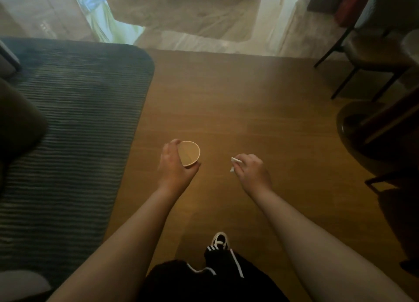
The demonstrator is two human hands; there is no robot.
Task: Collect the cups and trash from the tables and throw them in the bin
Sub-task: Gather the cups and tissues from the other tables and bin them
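Observation:
My left hand [172, 163] is wrapped around a tan paper cup [188, 152], held upright over the wooden floor with its open mouth facing the camera; the inside looks empty. A little to the right, my right hand [251, 169] is closed on a small crumpled white piece of paper trash [233, 163], which sticks out past the fingers on the left. Both arms reach forward at about waist height. No bin or table top is in view.
A dark ribbed rug [74, 120] covers the floor on the left, a brown seat edge [18, 120] overlapping it. A black-legged chair [367, 59] and round table base [362, 134] stand at the right. Pale shiny floor [192, 18] lies ahead. My shoe [220, 240] is below.

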